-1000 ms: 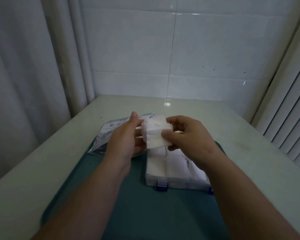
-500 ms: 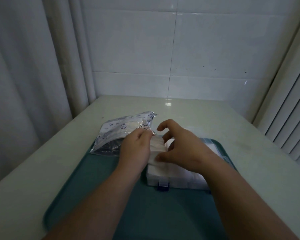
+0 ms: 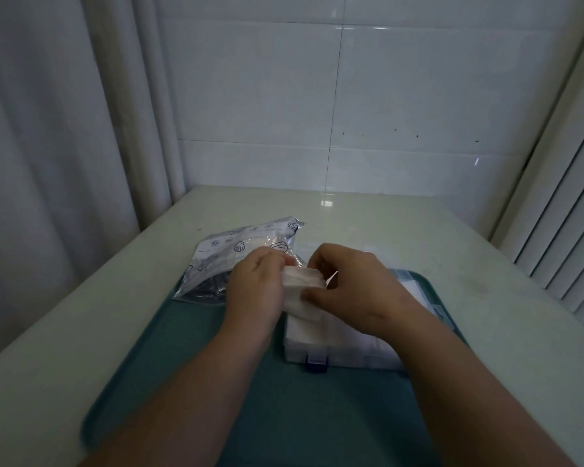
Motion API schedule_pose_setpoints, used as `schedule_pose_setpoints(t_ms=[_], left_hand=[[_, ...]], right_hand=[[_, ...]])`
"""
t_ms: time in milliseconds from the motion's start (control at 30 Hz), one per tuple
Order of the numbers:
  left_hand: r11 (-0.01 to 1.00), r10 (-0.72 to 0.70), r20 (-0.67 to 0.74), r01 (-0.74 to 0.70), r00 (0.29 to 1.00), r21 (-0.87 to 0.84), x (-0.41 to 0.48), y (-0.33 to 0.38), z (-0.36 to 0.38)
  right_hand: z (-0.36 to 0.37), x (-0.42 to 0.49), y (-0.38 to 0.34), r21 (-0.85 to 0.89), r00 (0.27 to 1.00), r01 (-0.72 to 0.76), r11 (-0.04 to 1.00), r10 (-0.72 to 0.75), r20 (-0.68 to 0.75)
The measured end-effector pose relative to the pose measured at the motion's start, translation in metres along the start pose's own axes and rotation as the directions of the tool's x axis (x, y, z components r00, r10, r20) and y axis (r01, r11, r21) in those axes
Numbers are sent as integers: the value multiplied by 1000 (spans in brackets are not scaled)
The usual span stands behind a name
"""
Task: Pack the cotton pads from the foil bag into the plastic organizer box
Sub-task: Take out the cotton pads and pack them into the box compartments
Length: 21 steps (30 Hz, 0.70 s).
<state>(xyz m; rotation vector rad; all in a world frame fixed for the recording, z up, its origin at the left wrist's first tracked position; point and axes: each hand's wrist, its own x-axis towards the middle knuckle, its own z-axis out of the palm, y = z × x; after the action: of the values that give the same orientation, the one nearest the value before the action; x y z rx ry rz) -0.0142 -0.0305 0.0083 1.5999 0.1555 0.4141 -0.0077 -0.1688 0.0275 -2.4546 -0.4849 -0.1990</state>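
White tiled wall [image 3: 402,96] backs a pale desk [image 3: 418,237]. I read my left hand [image 3: 255,291] and right hand [image 3: 354,288] both clamped on one stack of cotton pads [image 3: 300,291], each pinching one side. The stack is over the left end of the plastic organizer box [image 3: 317,345], which sits on a teal tray [image 3: 284,416]. The foil bag [image 3: 223,257] lies far left, overlapping the tray's edge.

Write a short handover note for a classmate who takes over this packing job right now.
Left hand and right hand: both grip one stack of cotton pads over the organizer box, at its left end.
Foil bag lies beyond it to the left, partly on the tray.
Done: box already holds white pads.
Left: seat this stack; bag contents unclear.
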Motion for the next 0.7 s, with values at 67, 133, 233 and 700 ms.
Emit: schedule_pose_setpoints(t_ms=[67, 133, 233, 700], left_hand=[[1000, -8, 13, 7, 1000, 19, 0, 1, -1], [996, -21, 53, 16, 998, 89, -1, -1, 0], [991, -50, 79, 39, 996, 131, -1, -4, 2], [993, -115, 29, 114, 993, 17, -1, -7, 4]], right_hand=[[-2, 0, 2, -10, 1000, -13, 1000, 13, 11], [-2, -1, 0, -3, 999, -14, 1000, 14, 47], [-1, -2, -5, 11, 998, 28, 1000, -28, 64], [-1, -4, -7, -55, 992, 26, 998, -19, 121]])
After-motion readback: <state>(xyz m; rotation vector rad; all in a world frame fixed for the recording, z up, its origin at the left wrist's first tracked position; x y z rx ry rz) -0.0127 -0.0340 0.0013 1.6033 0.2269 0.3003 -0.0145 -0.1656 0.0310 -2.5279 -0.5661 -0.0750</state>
